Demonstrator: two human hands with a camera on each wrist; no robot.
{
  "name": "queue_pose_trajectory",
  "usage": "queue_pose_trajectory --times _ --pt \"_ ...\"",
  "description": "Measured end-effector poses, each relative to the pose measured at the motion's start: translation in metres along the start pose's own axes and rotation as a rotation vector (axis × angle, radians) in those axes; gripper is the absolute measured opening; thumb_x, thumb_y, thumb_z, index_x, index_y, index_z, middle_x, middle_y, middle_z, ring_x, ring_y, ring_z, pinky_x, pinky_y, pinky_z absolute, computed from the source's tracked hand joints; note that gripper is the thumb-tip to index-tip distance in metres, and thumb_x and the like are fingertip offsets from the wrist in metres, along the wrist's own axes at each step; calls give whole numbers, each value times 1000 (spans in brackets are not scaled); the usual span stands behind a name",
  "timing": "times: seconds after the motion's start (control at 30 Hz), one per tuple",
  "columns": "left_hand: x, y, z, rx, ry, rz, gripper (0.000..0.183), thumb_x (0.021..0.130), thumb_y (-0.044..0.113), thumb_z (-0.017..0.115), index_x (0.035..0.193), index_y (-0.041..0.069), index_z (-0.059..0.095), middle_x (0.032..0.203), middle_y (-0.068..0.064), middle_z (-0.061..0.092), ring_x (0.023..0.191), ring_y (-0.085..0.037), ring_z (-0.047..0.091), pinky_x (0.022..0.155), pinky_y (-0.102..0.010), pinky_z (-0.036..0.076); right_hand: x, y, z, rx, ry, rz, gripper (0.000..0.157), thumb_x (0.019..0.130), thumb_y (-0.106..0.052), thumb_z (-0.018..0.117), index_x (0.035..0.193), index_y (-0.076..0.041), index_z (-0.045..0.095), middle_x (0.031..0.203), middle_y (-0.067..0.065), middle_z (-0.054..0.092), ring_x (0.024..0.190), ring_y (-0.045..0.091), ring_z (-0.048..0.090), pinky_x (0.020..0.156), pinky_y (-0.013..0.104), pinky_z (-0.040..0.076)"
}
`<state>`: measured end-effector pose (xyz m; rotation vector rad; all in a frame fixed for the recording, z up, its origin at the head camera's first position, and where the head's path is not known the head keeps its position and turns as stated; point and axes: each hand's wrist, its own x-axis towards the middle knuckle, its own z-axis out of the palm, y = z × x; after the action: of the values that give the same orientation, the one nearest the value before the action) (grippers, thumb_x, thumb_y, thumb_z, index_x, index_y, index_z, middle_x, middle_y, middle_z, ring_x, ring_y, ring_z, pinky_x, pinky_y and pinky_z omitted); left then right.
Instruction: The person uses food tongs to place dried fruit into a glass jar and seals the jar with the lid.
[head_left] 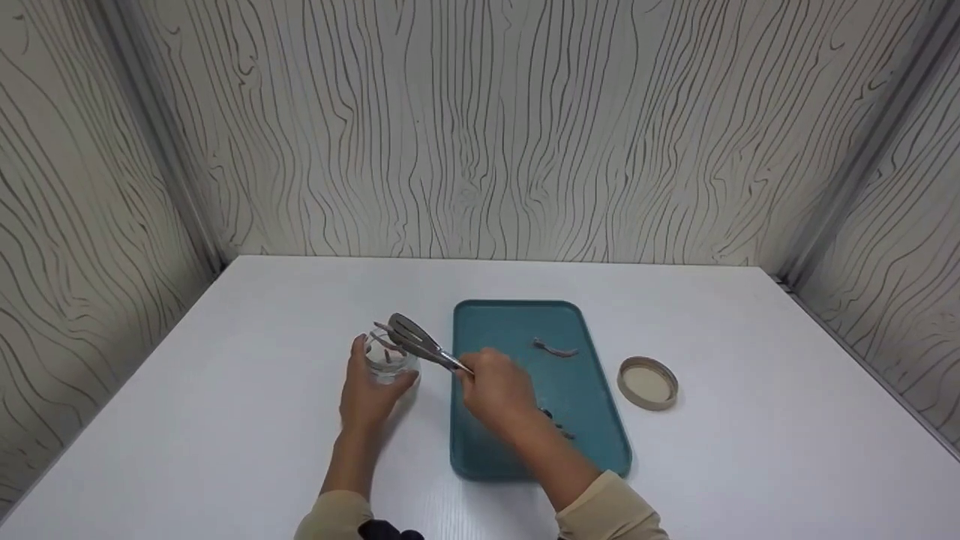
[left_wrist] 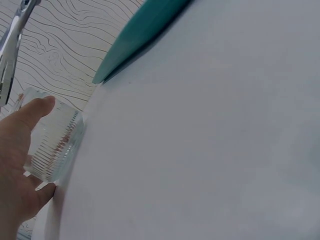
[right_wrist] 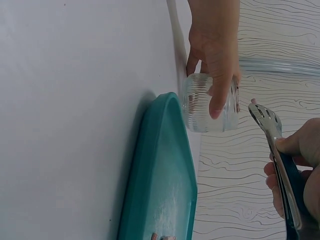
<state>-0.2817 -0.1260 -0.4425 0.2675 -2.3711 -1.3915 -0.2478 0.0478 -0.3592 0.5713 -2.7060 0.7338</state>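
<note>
A clear ribbed glass jar (right_wrist: 197,102) stands on the table left of the tray. My left hand (head_left: 369,397) holds it, thumb on one side and fingers on the other. A few thin brownish strips (head_left: 388,345) show at its mouth and inside. My right hand (head_left: 499,386) grips metal tongs (head_left: 420,341), their slotted tips over the jar's mouth. A small bit of a brownish strip (right_wrist: 253,101) pokes out at the tips in the right wrist view; most of it is hidden. In the left wrist view the tongs (left_wrist: 9,60) are only partly visible.
A teal tray (head_left: 487,322) lies right of the jar, bearing a brownish curled strip (head_left: 556,349) and smaller pieces (head_left: 562,430) partly hidden by the right forearm. A round beige-rimmed lid (head_left: 648,382) lies right of the tray. Patterned panels (head_left: 480,135) enclose the white table.
</note>
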Motion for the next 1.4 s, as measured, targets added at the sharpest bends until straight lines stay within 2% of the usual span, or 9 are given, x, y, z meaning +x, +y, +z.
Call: queue_pose_trajectory --times 0.3,0.53,0.7,0.93,1.2,1.4 --pt "-1 -1 0 -2 -1 -20 87 66 29 72 134 13 20 136 -13 29 123 -30 25 95 -50 23 0 -1 5 -55 -9 11 9 81 -16 59 81 -10 66 63 -4 46 55 10 44 44 26 36" --pt "-1 -2 -1 22 16 26 88 64 28 74 133 10 22 133 -14 33 121 -29 29 94 -45 26 -1 1 9 -73 -2 10 7 80 -16 60 78 -11 66 61 -5 45 54 10 45 45 25 36" --pt "-1 -1 -1 17 12 20 89 64 29 74 134 11 21 134 -14 31 122 -30 26 95 -48 24 -1 0 9 -57 -21 18 10 81 -19 59 81 -11 66 62 -5 44 56 10 43 46 25 36" --pt "0 -1 -1 4 22 32 87 63 28 75 132 14 24 133 -12 33 121 -28 28 94 -45 26 -1 1 10 -102 6 -17 14 80 -24 59 81 -11 65 63 -3 42 55 11 43 45 27 37" --pt "0 0 -1 5 6 -8 87 65 29 74 133 15 22 135 -11 31 122 -28 26 94 -48 24 -1 2 5 -69 -14 7 18 81 -25 58 89 -10 64 65 -3 42 55 11 40 45 26 34" --pt "0 0 -1 14 12 4 88 64 30 74 134 14 22 134 -12 32 122 -29 28 94 -47 25 0 3 4 -71 1 -5 20 81 -25 58 92 -10 65 67 -3 44 57 12 41 46 27 35"
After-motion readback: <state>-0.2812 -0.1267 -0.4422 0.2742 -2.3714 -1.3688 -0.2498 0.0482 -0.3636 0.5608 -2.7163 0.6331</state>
